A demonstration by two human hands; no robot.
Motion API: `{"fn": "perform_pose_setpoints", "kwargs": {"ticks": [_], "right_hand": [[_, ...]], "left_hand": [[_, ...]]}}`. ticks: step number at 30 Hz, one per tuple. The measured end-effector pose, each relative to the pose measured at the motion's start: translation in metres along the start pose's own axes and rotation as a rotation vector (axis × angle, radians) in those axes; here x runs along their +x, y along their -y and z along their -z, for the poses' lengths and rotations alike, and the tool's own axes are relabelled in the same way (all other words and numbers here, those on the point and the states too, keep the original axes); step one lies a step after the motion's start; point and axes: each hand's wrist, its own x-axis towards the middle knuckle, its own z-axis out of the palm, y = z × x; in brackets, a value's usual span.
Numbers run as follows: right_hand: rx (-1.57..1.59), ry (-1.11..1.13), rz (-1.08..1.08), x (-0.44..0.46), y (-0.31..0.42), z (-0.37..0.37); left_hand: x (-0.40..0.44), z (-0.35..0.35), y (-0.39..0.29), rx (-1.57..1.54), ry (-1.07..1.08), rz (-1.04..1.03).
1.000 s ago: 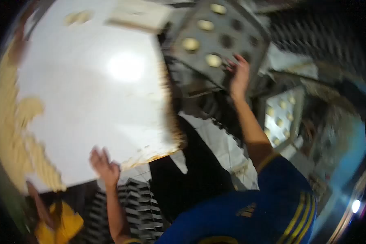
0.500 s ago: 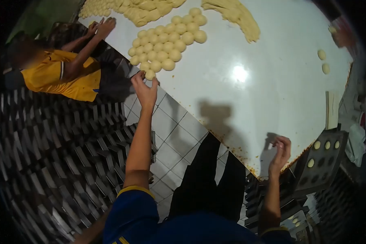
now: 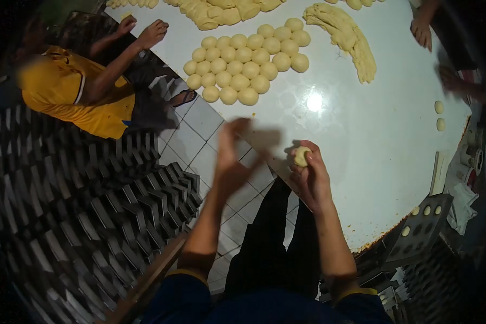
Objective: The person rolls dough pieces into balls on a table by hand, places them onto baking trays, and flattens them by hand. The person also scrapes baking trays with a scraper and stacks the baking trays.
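Closer together than in the earlier frame, the left hand [image 3: 233,159] and right hand [image 3: 314,175] are near mid-frame. The white table [image 3: 362,129] spans upper right, bearing clustered dough balls [image 3: 234,67]. Left fingers spread, blurred; right fingers clasp one dough piece [image 3: 301,156] right of centre.

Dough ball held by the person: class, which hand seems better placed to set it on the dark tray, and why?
Right, likely: the right hand holds the dough ball and is nearer the dark tray. The left hand, blurred, appears empty and is farther away.
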Motion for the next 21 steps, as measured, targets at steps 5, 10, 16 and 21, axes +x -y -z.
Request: {"fn": "perform_pose_setpoints", "kwargs": {"ticks": [5, 10, 16, 21], "right_hand": [[0.021, -0.001, 0.032, -0.02, 0.016, 0.032], [-0.294, -0.34, 0.232, -0.077, 0.035, 0.069], [-1.27, -0.708, 0.632, -0.182, -0.009, 0.157], [-1.626, -0.842, 0.764, -0.182, 0.029, 0.191]], "left_hand": [[0.081, 0.033, 0.131, 0.449, -0.301, -0.108], [0.091, 0.025, 0.122, 0.407, -0.315, -0.17], [-0.031, -0.082, -0.015, 0.118, 0.09, -0.263], [-0.079, -0.21, -0.055, 0.147, 0.508, -0.413]]}}
